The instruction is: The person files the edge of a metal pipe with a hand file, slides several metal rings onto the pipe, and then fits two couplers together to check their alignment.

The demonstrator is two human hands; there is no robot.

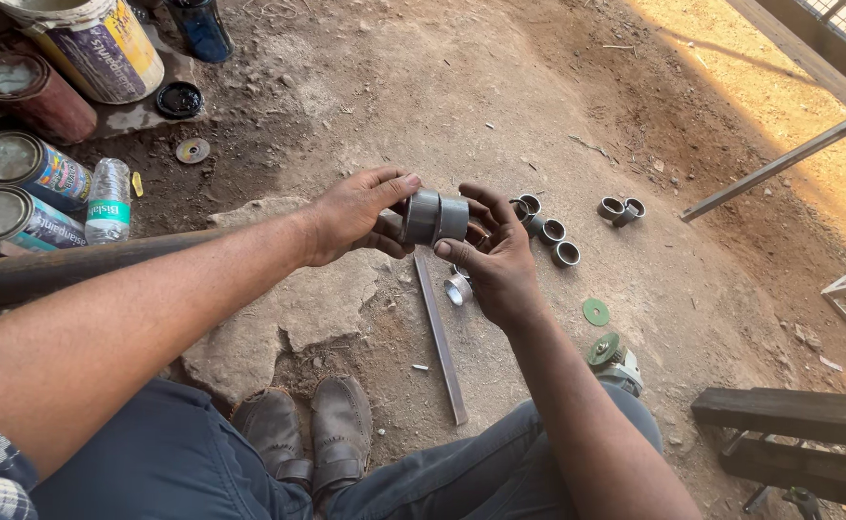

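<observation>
Two short grey metal rings point(434, 219) are pressed end to end between my hands. My left hand point(353, 215) grips the left ring from the side. My right hand point(495, 252) holds the right ring, with the fingers curled over it. Several more metal rings point(550, 231) lie on the dirt ground just beyond my right hand, and two others point(621, 208) lie further right. One ring point(458, 288) rests under my right hand, next to a flat metal strip point(440, 339).
Paint cans point(18, 164), a bucket point(91, 43) and a plastic bottle point(108, 200) stand at far left. A thick pipe point(76, 262) runs beneath my left forearm. An angle grinder point(613, 358) and a green disc point(595, 311) lie to the right. A dark beam point(793, 416) sits at bottom right.
</observation>
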